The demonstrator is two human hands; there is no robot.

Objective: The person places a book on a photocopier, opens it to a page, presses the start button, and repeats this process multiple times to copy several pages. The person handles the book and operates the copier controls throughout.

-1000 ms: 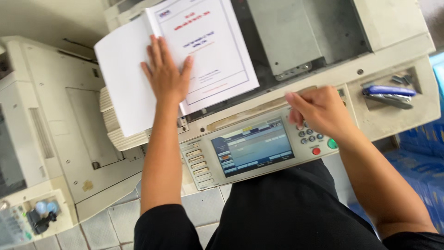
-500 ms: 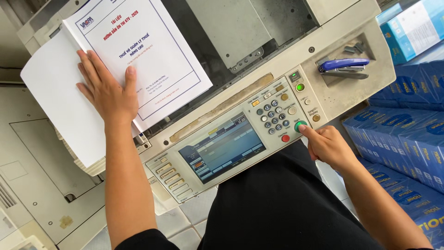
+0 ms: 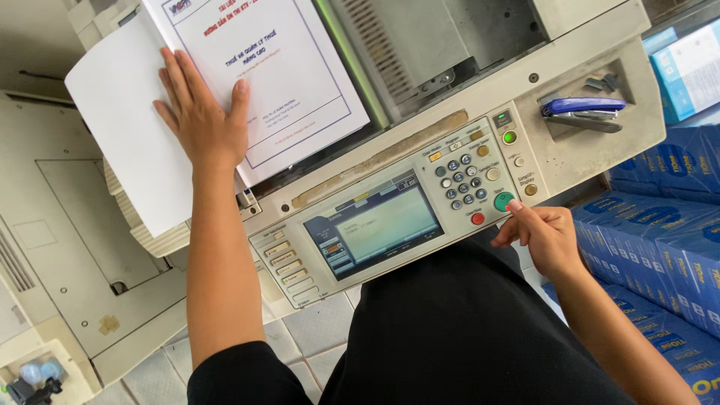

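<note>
Two hands, left hand (image 3: 201,120) spread flat on booklet (image 3: 255,75), right hand (image 3: 541,234) curled, fingertip at green button (image 3: 504,201), contact unclear.

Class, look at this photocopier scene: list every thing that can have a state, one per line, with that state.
Booklet: open, pressed flat face down on the copier.
Left hand: flat on the booklet, fingers spread.
Right hand: one fingertip at the green button.
Touch screen: lit.
Small green lamp: lit.
Blue stapler: closed, lying in its recess.
</note>
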